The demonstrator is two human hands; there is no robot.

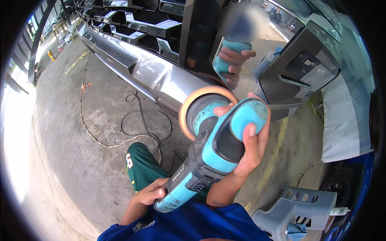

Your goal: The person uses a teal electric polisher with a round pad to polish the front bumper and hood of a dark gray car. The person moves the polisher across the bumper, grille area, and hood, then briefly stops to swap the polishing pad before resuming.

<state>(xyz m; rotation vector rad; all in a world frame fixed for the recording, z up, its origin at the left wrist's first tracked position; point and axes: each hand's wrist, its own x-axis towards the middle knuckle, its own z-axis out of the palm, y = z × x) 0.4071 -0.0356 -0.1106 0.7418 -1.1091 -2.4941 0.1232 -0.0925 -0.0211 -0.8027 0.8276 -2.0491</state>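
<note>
Both hands hold a turquoise and black dual-action polisher [211, 150] with an orange foam pad [184, 120]. My left hand [150, 190] grips its rear body, low in the view. Around the front head is wrapped my right hand [254, 141], thumb on the turquoise cap and a fingertip showing near the pad. The pad faces the corner of a car's silver bumper [178, 79]; whether they touch cannot be told. Above is the glossy side panel [250, 69], which reflects the polisher and a hand. The chrome and black grille [144, 27] lies at the upper left.
Cables [141, 111] lie looped on the concrete floor to the left. A grey plastic step stool [301, 205] stands lower right, with a blue cloth [296, 231] and a white tube [340, 211]. Masking sheet [340, 120] hangs at the right. A yellow bottle [51, 55] stands farther off.
</note>
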